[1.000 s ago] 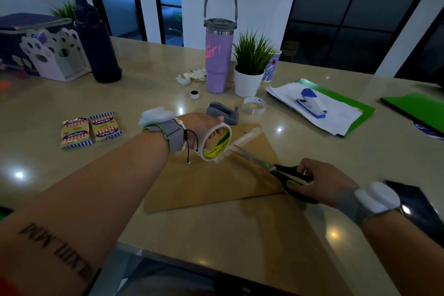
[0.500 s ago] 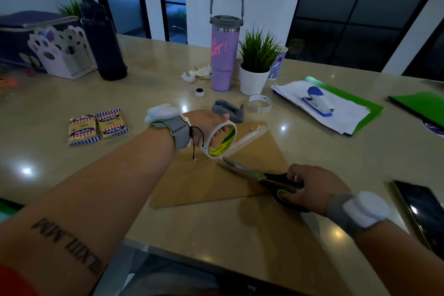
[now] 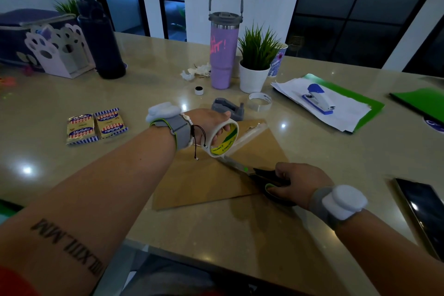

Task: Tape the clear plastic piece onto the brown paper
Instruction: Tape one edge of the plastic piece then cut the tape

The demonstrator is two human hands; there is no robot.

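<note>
With my left hand gripping the tape roll and my right hand closed on the scissors, the strip seems uncut, so the clear plastic piece, lying on the brown paper, isn't fully taped.

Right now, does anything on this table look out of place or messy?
Only a little. Crumpled white paper scraps lie loose beside the purple tumbler, like litter. The brown paper lies at an angle to the table edge. Nothing looks spilled or broken.
</note>
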